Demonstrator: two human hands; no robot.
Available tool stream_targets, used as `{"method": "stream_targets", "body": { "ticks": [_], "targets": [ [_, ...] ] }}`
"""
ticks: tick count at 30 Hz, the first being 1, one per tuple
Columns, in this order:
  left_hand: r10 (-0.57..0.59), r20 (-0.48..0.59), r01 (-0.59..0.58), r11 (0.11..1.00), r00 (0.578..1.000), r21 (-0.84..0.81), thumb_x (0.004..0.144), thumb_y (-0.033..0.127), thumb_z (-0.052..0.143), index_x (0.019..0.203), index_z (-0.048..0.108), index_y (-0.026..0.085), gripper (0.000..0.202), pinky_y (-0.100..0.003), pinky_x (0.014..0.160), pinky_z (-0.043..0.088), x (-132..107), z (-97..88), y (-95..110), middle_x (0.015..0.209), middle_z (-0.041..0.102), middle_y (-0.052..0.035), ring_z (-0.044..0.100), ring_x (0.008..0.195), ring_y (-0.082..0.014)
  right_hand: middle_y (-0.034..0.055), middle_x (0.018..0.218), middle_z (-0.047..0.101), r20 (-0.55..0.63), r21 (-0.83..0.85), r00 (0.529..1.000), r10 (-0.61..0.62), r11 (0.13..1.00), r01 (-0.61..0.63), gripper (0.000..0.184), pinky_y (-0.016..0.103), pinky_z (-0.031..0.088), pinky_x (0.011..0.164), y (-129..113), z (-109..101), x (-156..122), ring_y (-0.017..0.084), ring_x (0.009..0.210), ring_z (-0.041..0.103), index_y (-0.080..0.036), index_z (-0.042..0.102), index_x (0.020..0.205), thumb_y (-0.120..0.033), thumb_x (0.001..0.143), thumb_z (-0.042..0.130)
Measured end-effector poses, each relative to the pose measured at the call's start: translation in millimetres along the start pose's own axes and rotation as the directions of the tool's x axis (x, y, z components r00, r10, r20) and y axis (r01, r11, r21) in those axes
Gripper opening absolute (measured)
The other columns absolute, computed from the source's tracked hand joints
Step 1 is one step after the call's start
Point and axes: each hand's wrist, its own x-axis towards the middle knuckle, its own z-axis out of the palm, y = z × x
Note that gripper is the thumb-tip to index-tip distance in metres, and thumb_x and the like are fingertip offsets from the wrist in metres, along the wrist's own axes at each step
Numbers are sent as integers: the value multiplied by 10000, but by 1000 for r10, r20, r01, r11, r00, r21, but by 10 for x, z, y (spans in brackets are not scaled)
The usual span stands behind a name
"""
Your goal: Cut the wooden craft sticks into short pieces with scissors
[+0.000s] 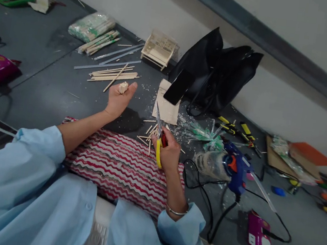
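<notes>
My left hand point(118, 101) is closed around a bundle of thin wooden sticks point(122, 87), whose pale ends show above the fist. Scissors point(160, 138) with yellow and red handles are in my right hand point(170, 150), blades pointing up and away from me. Short cut sticks point(148, 133) lie scattered on the table just beside the scissors. Longer wooden sticks point(113, 76) rest in a loose pile beyond my left hand. Under my forearms is a red-and-white striped cushion point(119, 169).
A small stick-built model point(160, 48) stands near the wall. A phone point(179, 87) lies partly on beige paper point(165, 112), by a black bag point(212, 72). To the right, a blue glue gun point(238, 170) rests on a plastic container point(212, 164), with cables around it.
</notes>
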Motion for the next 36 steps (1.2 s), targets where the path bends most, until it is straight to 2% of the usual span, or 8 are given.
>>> {"method": "stream_targets", "body": {
  "ticks": [6,11,16,21,24,29,36],
  "targets": [
    [23,23,-23,1000,999,-4,782,701,607,490,295,211,650,-249,395,238,-24,-11,28,477,268,45,250,440,-76,63,926,747,6,17,1000,-2,1000,2,453,267,514,688,7,2,1,164,712,648,-155,693,1183,-444,845,609],
    [-10,30,10,1000,1000,7,757,722,612,484,280,216,664,-256,387,226,-8,-2,33,474,254,51,253,428,-73,54,888,747,6,15,1000,13,1000,-13,432,270,516,663,16,1,2,165,695,642,-172,696,1172,-440,845,610],
    [7,30,-7,1000,1000,22,811,677,588,494,310,220,622,-270,397,235,17,18,1,476,293,46,276,426,-79,50,894,750,-7,31,1000,-13,999,13,419,269,526,684,21,3,5,173,736,662,-181,697,1166,-429,836,623],
    [11,39,-13,999,999,41,781,636,657,486,305,214,624,-267,407,227,6,18,-14,486,284,49,265,446,-73,68,942,754,-15,25,1000,-9,1000,10,432,285,537,721,29,4,8,188,775,679,-165,700,1161,-435,832,629],
    [-10,36,9,1000,999,30,804,633,635,475,324,209,620,-263,396,231,26,15,-4,481,286,42,276,437,-69,70,982,756,-16,49,1000,-5,999,6,442,290,542,749,38,10,13,192,813,688,-167,693,1170,-441,828,632],
    [-79,92,81,996,993,-24,813,605,649,513,373,199,576,-244,373,235,55,20,-13,468,312,37,290,409,-59,65,986,759,-6,59,1000,4,998,-3,435,302,543,773,44,26,22,192,806,687,-177,689,1173,-431,823,641],
    [-117,56,121,990,992,-76,816,609,645,627,418,198,506,-231,395,244,171,0,-87,569,296,19,358,465,-78,68,1001,752,-1,61,1000,-4,998,4,429,305,533,775,16,34,28,197,823,681,-184,691,1173,-431,829,627]
  ]
}}
